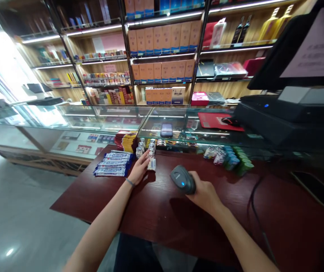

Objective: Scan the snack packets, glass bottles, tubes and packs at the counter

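Dark scanner (182,179) jutted from clasping right grip (204,190), nose and long axis aimed toward small bottle (152,164), left grip (138,170) touched bottle, closure unclear

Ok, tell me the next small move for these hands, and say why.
Probably bring the scanner left, toward the small bottle at the fingertips of the left hand: the right hand grips the scanner apart from that bottle, and a pale label shows on the bottle's near side.

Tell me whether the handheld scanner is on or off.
Apparently on: a blue light glows on the scanner held in the right hand.
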`<state>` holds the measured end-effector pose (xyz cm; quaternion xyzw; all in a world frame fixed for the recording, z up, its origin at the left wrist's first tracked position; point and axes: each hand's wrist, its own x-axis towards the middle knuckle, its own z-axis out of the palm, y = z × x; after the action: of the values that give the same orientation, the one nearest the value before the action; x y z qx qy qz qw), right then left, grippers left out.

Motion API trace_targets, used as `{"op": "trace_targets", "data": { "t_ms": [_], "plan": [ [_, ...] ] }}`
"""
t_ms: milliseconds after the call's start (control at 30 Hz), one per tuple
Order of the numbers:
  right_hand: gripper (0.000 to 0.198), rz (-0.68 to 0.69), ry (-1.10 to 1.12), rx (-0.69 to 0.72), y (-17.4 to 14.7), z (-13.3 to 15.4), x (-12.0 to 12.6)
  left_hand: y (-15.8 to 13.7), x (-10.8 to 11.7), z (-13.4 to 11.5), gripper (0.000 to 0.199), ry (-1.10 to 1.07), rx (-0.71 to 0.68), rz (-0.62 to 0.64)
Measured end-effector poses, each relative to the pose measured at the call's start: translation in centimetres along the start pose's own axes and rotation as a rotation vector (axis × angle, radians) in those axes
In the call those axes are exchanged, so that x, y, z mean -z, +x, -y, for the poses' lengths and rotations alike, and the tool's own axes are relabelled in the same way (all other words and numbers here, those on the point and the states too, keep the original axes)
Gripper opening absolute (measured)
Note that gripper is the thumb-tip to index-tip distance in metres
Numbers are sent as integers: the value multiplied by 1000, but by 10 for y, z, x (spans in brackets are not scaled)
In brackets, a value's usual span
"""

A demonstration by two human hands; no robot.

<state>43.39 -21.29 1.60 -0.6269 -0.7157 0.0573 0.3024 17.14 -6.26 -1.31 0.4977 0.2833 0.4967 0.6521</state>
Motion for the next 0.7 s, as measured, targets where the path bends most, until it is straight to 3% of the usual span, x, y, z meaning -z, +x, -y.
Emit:
{"op": "trace_targets", "data": {
  "t_ms": [167,267,400,700],
  "plan": [
    [60,141,-46,180,-5,13,-11,2,3,1,67,35,-2,-16],
    [49,186,-64,216,-7,15,-11,3,3,0,66,33,-10,-24],
    [33,193,-95,219,-7,15,-9,4,2,2,64,50,19,-50],
    [46,153,-6,170,-5,12,-4,2,5,-4,62,212,-76,-40]
  ]
}}
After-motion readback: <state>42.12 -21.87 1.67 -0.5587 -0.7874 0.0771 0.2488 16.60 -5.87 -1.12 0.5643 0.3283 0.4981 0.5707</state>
